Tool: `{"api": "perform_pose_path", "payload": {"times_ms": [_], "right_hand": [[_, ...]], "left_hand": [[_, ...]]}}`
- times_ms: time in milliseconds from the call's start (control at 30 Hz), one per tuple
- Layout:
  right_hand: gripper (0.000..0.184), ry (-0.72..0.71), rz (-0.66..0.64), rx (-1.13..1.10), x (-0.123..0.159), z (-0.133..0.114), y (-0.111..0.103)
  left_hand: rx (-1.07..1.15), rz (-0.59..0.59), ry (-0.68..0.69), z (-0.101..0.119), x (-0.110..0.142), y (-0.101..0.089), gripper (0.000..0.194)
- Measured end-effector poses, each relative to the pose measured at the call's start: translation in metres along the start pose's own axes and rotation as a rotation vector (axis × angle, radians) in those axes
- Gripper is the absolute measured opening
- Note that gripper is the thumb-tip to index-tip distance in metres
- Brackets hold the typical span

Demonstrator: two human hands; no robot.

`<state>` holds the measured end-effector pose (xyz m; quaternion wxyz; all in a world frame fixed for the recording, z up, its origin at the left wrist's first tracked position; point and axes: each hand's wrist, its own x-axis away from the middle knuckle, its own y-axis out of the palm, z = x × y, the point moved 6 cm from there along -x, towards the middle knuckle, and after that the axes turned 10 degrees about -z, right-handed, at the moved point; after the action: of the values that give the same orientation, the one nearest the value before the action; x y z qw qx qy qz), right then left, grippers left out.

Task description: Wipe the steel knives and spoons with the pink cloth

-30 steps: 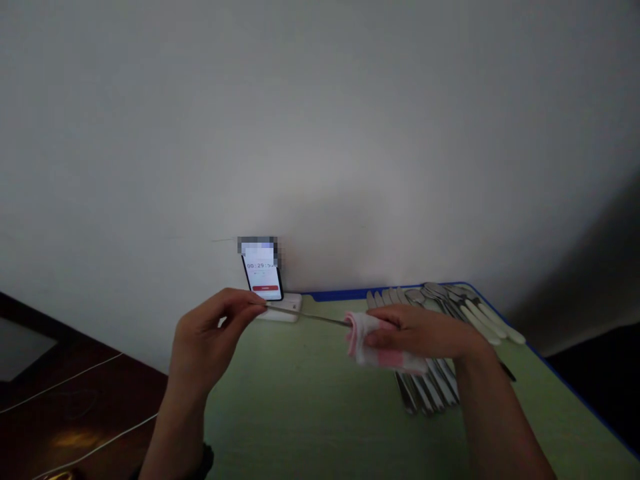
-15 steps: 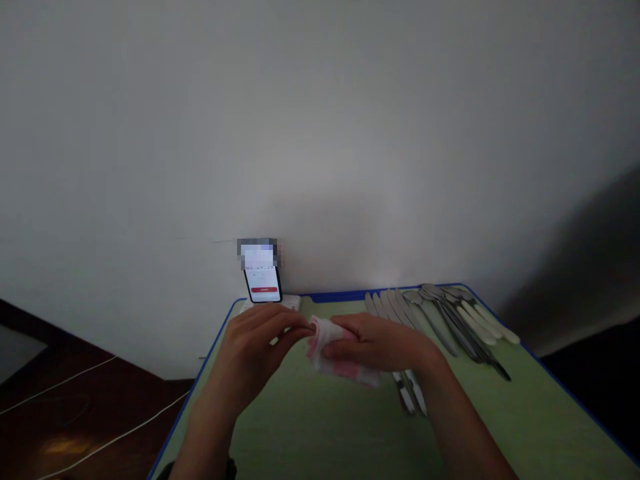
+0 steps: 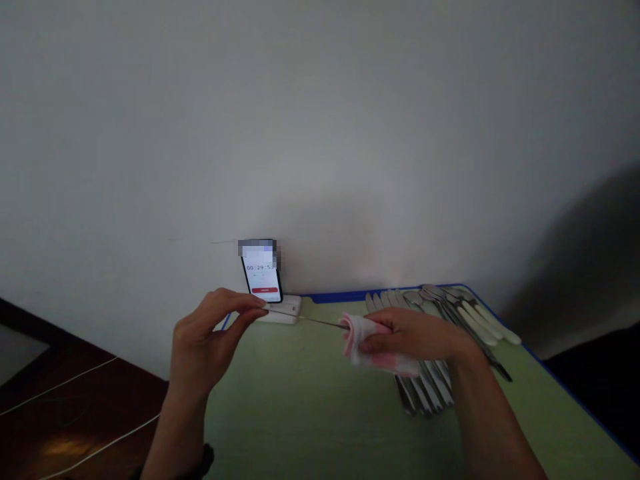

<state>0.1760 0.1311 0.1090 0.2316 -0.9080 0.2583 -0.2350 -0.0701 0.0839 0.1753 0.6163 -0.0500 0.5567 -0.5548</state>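
Note:
My left hand (image 3: 215,333) is closed, thumb and fingers pinching one end of a thin metal piece of cutlery (image 3: 320,321). Its kind does not show, since the far end runs into a pink-and-white cloth (image 3: 367,340). My right hand (image 3: 410,337) grips this cloth, folded around that end. Both hands are raised above the green table. Under and behind the right hand lie several table knives (image 3: 433,387) side by side, partly covered by the cloth and the hand.
A phone (image 3: 264,277) showing a timer leans at the back beside a white block (image 3: 290,310). Spoons (image 3: 430,291) and light-handled cutlery (image 3: 483,320) lie at the table's right. The table (image 3: 300,413) has a blue edge and stands against a wall (image 3: 320,133).
My hands have moved apart, the left going left and the right going right with the cloth. More of the cutlery's metal length now shows between them.

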Motion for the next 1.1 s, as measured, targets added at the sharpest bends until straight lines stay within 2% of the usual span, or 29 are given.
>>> {"api": "perform_pose_path", "payload": {"times_ms": [200, 433, 667, 733, 967, 1100], "right_hand": [[0.028, 0.025, -0.068, 0.108, -0.023, -0.016, 0.018], [0.031, -0.063, 0.091, 0.109, -0.033, -0.026, 0.017], [0.03, -0.11, 0.091, 0.081, -0.038, -0.037, 0.02], [0.031, -0.118, 0.078, 0.075, -0.039, -0.039, 0.021], [0.033, -0.122, 0.021, -0.036, -0.036, -0.024, 0.017], [0.03, -0.074, 0.077, -0.022, -0.025, -0.009, 0.003]], "left_hand": [[-0.014, 0.01, 0.104, 0.004, 0.001, 0.01, 0.01], [-0.051, 0.044, 0.023, -0.004, -0.001, 0.009, 0.005], [0.009, -0.026, 0.144, 0.014, -0.007, 0.03, 0.005], [0.028, -0.039, 0.142, 0.016, -0.008, 0.033, 0.006], [0.083, -0.036, 0.079, -0.002, -0.004, 0.029, 0.006], [0.047, 0.061, -0.006, -0.017, 0.0, 0.018, 0.004]]}}
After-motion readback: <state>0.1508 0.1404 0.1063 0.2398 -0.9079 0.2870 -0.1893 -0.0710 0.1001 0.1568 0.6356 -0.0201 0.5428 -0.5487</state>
